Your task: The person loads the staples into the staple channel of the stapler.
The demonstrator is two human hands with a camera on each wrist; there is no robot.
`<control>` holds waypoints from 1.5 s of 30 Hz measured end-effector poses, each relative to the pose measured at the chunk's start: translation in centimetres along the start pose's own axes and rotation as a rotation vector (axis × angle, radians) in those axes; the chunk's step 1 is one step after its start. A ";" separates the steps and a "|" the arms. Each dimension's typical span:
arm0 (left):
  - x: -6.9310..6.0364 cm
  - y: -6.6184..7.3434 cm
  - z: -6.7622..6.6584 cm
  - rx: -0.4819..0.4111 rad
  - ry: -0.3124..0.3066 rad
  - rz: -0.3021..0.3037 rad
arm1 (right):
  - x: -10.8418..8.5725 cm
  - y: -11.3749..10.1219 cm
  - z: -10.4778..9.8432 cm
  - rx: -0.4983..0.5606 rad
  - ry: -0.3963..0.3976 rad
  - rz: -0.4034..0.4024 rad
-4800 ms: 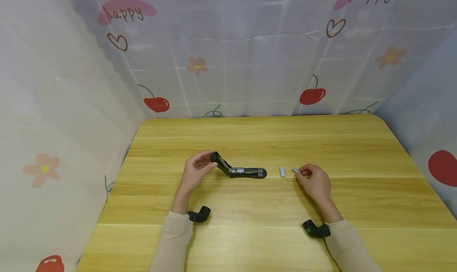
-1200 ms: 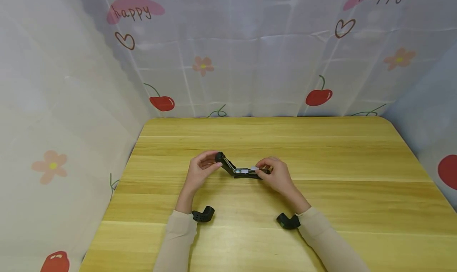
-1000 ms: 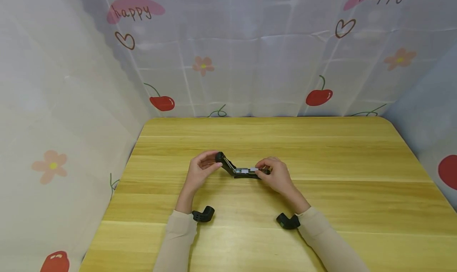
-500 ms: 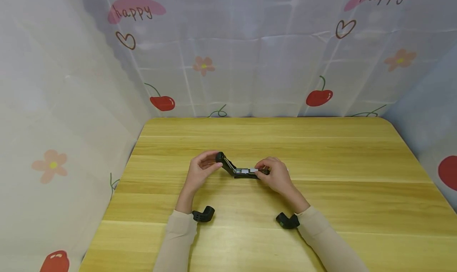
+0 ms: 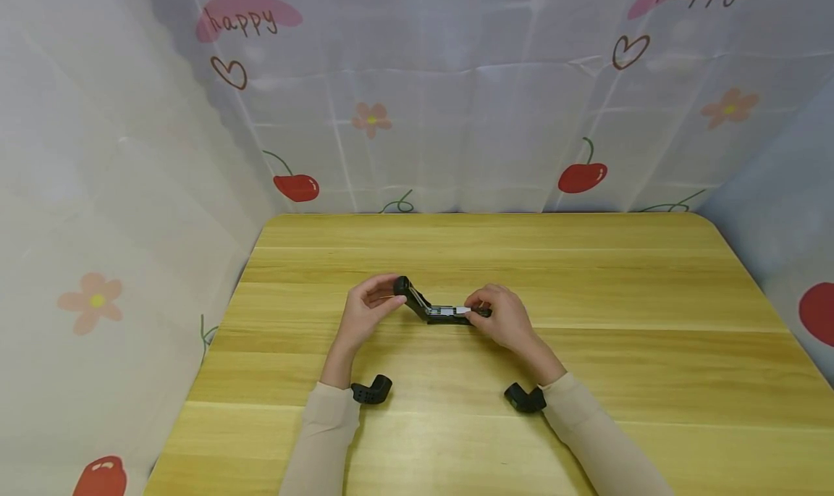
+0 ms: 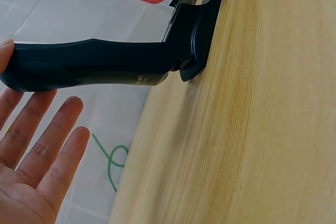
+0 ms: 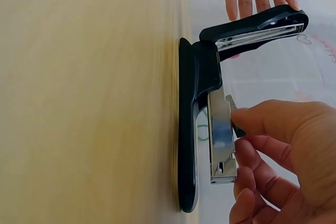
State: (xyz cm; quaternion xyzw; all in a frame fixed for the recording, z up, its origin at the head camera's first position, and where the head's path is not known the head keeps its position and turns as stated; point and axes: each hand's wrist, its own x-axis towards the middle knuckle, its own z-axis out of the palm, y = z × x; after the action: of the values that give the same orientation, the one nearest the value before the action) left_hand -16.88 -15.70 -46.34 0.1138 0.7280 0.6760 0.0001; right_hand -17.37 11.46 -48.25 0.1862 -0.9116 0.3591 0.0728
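Cherry-printed cloth (image 5: 430, 141) backs the worktop (image 5: 430, 423), whose central stapler (image 7: 207, 72), probably stiff and best steadied by its base (image 7: 186, 140), rests opened, left hand (image 5: 365, 311) gripping its raised arm (image 5: 413, 300) at ten o'clock, right hand (image 5: 504, 318) pinching a staple strip (image 7: 232, 103) at three.

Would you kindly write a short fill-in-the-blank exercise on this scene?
1. The left hand holds the raised arm of an open ____.
2. The right hand pinches a small strip of ____.
3. The word printed on the backdrop is ____.
4. The surface of the table shows ____ grain.

Missing words: stapler; staples; happy; wood.
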 end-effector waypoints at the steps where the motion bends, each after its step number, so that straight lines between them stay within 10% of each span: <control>1: 0.0 0.0 0.0 0.000 -0.001 0.002 | 0.0 0.0 0.0 -0.003 -0.003 -0.002; 45: 0.0 0.1 0.1 -0.010 -0.006 -0.001 | 0.7 -0.7 -0.3 -0.040 -0.100 0.023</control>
State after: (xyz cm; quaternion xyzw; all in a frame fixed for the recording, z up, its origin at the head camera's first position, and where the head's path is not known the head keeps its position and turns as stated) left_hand -16.85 -15.64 -46.28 0.1153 0.7246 0.6795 0.0032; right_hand -17.75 11.03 -47.38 0.1918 -0.9231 0.3321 0.0268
